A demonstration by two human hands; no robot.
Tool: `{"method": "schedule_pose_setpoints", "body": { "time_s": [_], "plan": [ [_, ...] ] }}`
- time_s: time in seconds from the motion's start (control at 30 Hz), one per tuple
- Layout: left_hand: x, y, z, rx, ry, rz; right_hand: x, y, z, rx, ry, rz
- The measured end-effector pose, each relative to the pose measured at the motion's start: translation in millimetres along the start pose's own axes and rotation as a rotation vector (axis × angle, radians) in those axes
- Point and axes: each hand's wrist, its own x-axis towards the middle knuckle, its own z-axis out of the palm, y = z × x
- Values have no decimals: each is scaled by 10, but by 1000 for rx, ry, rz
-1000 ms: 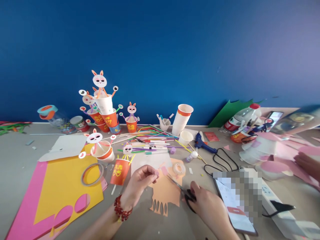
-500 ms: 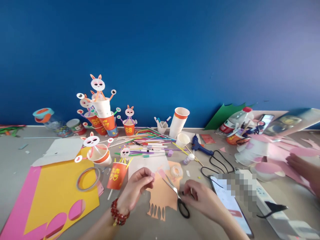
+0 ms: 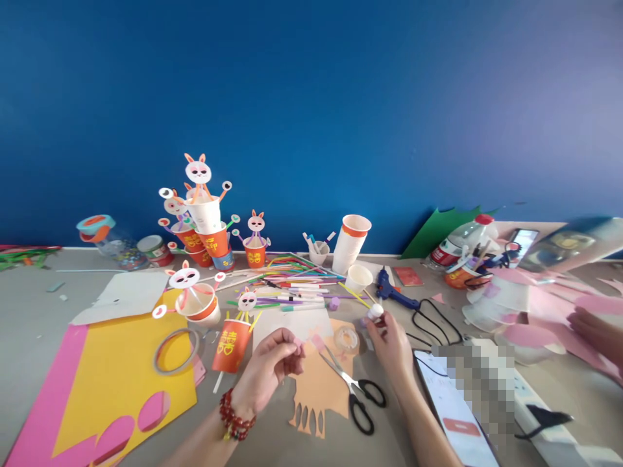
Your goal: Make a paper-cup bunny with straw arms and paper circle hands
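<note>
Between the thumb and fingers of my left hand (image 3: pixel 270 363) is a small pink piece of paper (image 3: pixel 297 344). My right hand (image 3: pixel 392 344) has its fingers round a small bottle with a white cap (image 3: pixel 375 311), probably glue; most of the bottle is hidden behind the fingers. Between my hands lie scissors with black handles (image 3: pixel 359 405), blades partly apart, over a cut peach paper sheet (image 3: pixel 311 395). A roll of clear tape (image 3: pixel 346 339) rests on that sheet, with a pink scrap (image 3: pixel 318 342) by the blade tips. An orange cup with a rabbit figure (image 3: pixel 231 347) leans left of my left hand.
Yellow paper (image 3: pixel 117 363) and a tape ring (image 3: pixel 176 351) lie at left. Rabbit cups (image 3: pixel 214 240) are stacked behind. Pens and coloured sticks (image 3: pixel 292 285) spread across the middle. A blue glue gun (image 3: pixel 396 292), a phone (image 3: pixel 452 408) and another person's hand (image 3: pixel 596 331) are at right.
My right hand has left the scissors, moved up and right, and taken hold of the small white-capped bottle. The scissors now lie on the table. My left hand still pinches the pink paper.
</note>
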Motion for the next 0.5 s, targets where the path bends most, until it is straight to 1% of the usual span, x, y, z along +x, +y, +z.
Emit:
{"method": "schedule_pose_setpoints", "body": {
  "time_s": [0.07,0.1,0.13,0.17,0.2,0.23,0.33,0.4,0.5],
  "plan": [
    [2,7,23,34,20,25,-58,-106,-83,-61,84,-150],
    [2,9,36,63,32,39,-105,-177,-129,-58,103,-231],
    [2,10,48,101,45,54,-164,-258,-170,-29,97,-292],
    [0,9,59,144,59,73,-231,-344,-199,22,65,-321],
    [-2,8,69,191,73,94,-305,-434,-211,90,-8,-309],
    [-5,5,79,237,85,117,-381,-523,-201,168,-108,-273],
    [-15,-6,102,344,92,176,-575,-771,-50,500,-312,-200],
    [-18,-17,112,383,71,183,-648,-904,99,683,-369,-93],
    [-18,-36,117,392,38,167,-678,-1046,277,869,-404,26]
  ]
}}
